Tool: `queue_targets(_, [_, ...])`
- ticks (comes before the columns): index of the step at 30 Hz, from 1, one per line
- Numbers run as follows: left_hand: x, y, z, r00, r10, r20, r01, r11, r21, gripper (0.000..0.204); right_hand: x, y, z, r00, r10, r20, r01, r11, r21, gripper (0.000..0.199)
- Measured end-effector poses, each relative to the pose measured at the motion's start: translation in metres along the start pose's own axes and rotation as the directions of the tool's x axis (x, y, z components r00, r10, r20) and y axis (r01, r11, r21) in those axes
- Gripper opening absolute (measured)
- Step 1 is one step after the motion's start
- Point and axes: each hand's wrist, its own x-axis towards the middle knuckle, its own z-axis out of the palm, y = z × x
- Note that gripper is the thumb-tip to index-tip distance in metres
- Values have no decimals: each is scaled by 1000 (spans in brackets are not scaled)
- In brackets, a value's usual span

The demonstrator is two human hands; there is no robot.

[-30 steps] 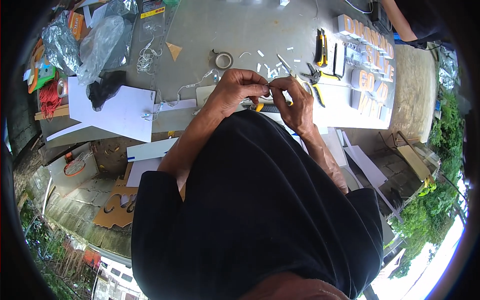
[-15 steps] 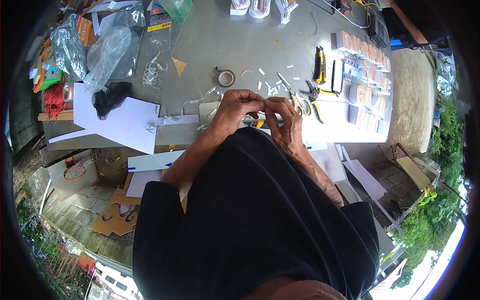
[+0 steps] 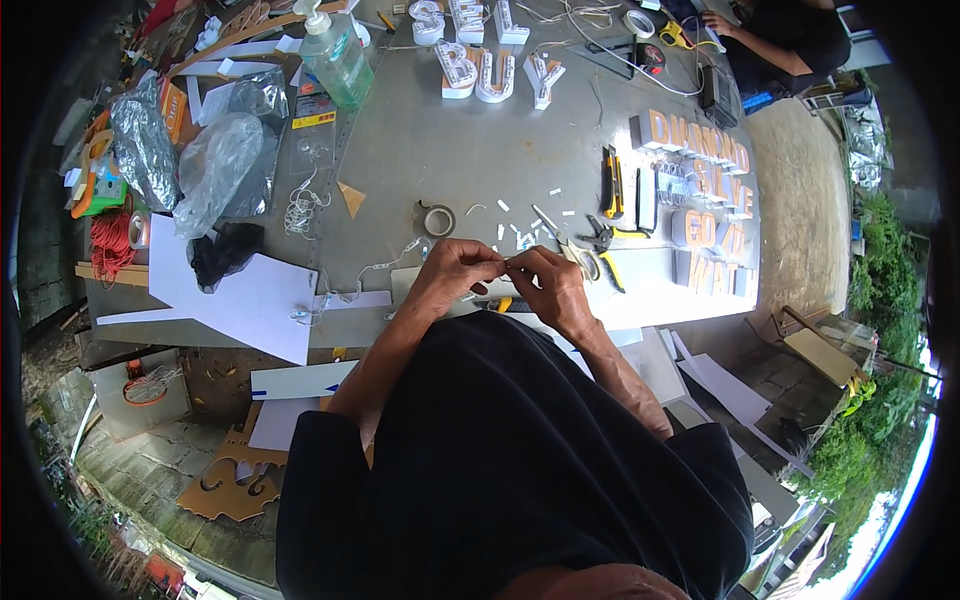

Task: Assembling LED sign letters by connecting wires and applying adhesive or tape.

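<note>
My left hand (image 3: 453, 277) and my right hand (image 3: 556, 288) meet fingertip to fingertip over the table's near edge. Both are closed in a pinch. What lies between the fingers is too small and thin to make out. Left of my left hand, a thin wire strung with small white light modules (image 3: 378, 266) runs over the tabletop. Just beyond the hands lie scissors (image 3: 588, 262), partly covered by my right hand, and small white strips (image 3: 526, 238). A roll of grey tape (image 3: 437, 220) rests past my left hand. Under the right hand shows a yellow-and-black tool (image 3: 512, 304), mostly covered.
Yellow-handled pliers (image 3: 612, 270) and a yellow-black utility knife (image 3: 612, 182) lie to the right. Raised sign letters (image 3: 715, 232) stand farther right, others (image 3: 495, 78) at the back. Plastic bags (image 3: 218, 172) and a pump bottle (image 3: 335, 60) are left. Another person's arm (image 3: 765, 50) rests at far right.
The view has tilted up, so table and hands sit lower and more of the far side shows. My hands remain pinched together, the right one turned slightly.
</note>
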Motion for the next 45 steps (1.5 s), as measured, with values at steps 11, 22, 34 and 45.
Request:
queue_targets(11, [2, -3, -7, 998, 60, 26, -64, 966, 249, 17, 2, 3, 3, 981, -188, -48, 178, 969, -169, 16])
queue_targets(22, [-4, 7, -3, 991, 135, -7, -119, 891, 438, 17, 2, 9, 6, 977, -214, -13, 205, 950, -236, 16])
queue_targets(34, [1, 0, -4, 975, 223, 11, -192, 811, 552, 21, 0, 19, 14, 970, -238, -38, 225, 952, -208, 12])
queue_targets(45, [2, 1, -8, 977, 210, 33, -201, 860, 469, 22, -1, 27, 20, 989, -101, -111, 86, 988, -130, 9])
